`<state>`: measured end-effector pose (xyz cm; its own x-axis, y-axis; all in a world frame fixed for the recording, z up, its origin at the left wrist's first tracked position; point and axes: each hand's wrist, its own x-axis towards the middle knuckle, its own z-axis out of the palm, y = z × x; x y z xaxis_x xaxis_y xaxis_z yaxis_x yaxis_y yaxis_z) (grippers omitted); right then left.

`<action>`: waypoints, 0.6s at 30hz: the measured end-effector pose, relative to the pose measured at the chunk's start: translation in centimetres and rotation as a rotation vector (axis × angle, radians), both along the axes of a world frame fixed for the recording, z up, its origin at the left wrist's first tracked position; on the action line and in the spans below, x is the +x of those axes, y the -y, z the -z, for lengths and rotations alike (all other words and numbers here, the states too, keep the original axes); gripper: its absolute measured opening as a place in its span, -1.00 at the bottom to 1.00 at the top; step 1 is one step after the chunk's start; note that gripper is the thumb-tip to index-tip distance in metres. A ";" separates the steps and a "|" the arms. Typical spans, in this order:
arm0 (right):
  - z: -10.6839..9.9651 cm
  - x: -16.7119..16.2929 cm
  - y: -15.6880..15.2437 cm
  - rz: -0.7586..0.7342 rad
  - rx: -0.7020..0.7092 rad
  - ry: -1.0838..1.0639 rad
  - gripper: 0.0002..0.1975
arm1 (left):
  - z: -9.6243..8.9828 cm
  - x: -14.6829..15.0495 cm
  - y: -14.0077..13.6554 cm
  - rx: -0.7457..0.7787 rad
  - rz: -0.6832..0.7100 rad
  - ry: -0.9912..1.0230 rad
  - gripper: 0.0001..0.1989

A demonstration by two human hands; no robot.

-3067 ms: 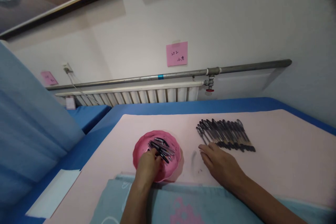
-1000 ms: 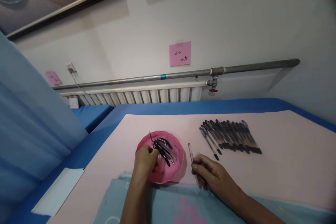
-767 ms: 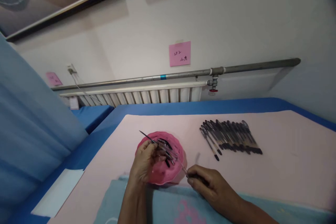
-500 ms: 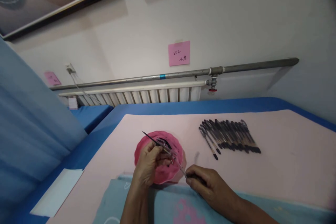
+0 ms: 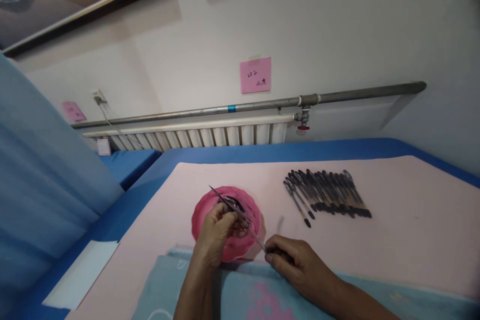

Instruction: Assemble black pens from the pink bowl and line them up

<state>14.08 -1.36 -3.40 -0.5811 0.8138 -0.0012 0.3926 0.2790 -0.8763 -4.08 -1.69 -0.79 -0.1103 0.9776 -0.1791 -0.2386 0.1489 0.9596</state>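
Observation:
Over the pink scalloped bowl [image 5: 198, 220], my left hand [image 5: 215, 230] pinches a thin dark pen refill [image 5: 216, 192], its pointed tip aimed up and to the left. My right hand [image 5: 296, 260] is closed round a clear pen barrel [image 5: 257, 239] just beyond the bowl's near right rim. The barrel's front end reaches the left fingers, roughly in line with the refill; whether the refill sits inside it I cannot tell. Several dark pen parts [image 5: 235, 203] lie in the bowl, partly hidden by my left hand.
Several black-capped pens [image 5: 326, 192] lie in a row on the pink sheet [image 5: 412, 220], right of the bowl. A light blue cloth [image 5: 240, 290] is under my forearms. White paper [image 5: 82, 275] rests at the left edge, near a blue curtain [image 5: 48, 175]. A radiator [image 5: 225, 135] stands behind.
The fingers of my left hand have shifted slightly right along the refill, and its tip has moved a little right and up. My right hand stays almost where it was.

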 end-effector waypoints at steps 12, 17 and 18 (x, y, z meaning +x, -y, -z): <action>-0.1 0.0 0.0 -0.004 -0.001 -0.017 -0.88 | -0.1 0.3 0.3 -0.010 0.139 -0.100 -0.89; 0.3 0.1 -0.1 0.036 -0.064 -0.108 -0.88 | 0.1 -0.4 0.1 -0.005 0.118 -0.109 -0.78; 0.4 0.1 -0.1 0.048 -0.089 -0.129 -0.88 | 0.3 -0.7 0.0 -0.001 0.067 -0.128 -0.77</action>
<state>14.14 -1.22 -3.84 -0.5418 0.8405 -0.0024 0.2858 0.1815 -0.9409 -4.81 -1.66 -1.12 -0.0670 0.9834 -0.1689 -0.1042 0.1615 0.9814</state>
